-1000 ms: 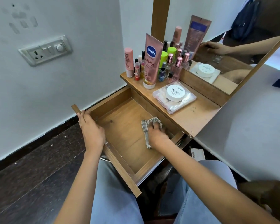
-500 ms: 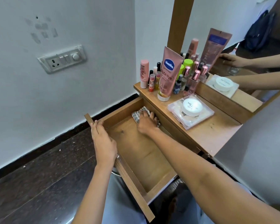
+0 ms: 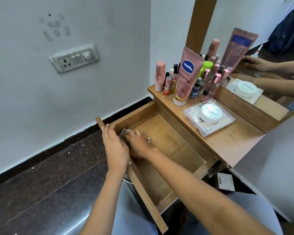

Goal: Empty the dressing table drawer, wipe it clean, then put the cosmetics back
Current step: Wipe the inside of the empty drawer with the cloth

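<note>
The wooden drawer (image 3: 182, 150) stands pulled out and holds no cosmetics. My right hand (image 3: 137, 145) presses a checked cloth (image 3: 126, 132) into the drawer's near-left corner; the cloth is mostly hidden under both hands. My left hand (image 3: 115, 146) rests on the drawer's front panel (image 3: 143, 187), fingers over its top edge. On the dressing table top (image 3: 227, 143) stand a pink Vaseline tube (image 3: 185, 77), a pink bottle (image 3: 159, 76), lipsticks and small perfume bottles (image 3: 210, 85). A round white jar (image 3: 211, 112) lies on a clear flat case (image 3: 209, 119).
A mirror (image 3: 261, 65) stands behind the cosmetics and reflects my arms. A switchboard (image 3: 74, 58) is on the white wall to the left. Dark stone floor (image 3: 41, 175) lies below it. A small card (image 3: 226, 182) lies under the table at the right.
My right hand has dragged the cloth from the drawer's right side to its back, then forward into the near-left corner beside my left hand. My left hand has stayed on the front panel.
</note>
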The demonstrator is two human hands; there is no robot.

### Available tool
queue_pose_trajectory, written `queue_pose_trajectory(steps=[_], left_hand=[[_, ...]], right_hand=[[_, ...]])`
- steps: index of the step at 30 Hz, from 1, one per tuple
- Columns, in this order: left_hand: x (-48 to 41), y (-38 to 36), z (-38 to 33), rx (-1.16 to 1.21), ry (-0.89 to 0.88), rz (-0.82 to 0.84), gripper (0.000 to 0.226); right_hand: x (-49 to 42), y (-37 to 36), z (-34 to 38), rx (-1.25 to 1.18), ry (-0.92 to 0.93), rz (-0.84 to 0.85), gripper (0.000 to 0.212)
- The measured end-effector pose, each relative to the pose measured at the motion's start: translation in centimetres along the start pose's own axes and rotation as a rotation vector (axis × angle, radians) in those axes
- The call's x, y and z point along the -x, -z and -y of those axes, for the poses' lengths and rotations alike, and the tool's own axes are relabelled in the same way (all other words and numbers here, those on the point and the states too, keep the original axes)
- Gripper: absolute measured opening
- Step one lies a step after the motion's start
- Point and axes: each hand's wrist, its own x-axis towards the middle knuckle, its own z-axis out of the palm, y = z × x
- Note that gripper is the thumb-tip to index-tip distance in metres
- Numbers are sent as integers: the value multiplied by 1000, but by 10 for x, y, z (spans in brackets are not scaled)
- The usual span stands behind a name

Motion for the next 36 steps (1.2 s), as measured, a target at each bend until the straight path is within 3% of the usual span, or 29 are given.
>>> queue_pose_trajectory(steps=[7, 19, 27, 36], left_hand=[[3, 2, -3, 21, 1, 1, 52], [3, 3, -5, -21, 28, 13, 60], [0, 2, -3, -37, 31, 19, 59], [1, 2, 1, -45, 22, -1, 56]], right_hand=[[4, 9, -8, -12, 48, 52, 63], [114, 34, -38, -45, 147, 404, 51], [111, 56, -39, -55, 278, 755, 37], [103, 37, -32, -8, 408, 641, 29]])
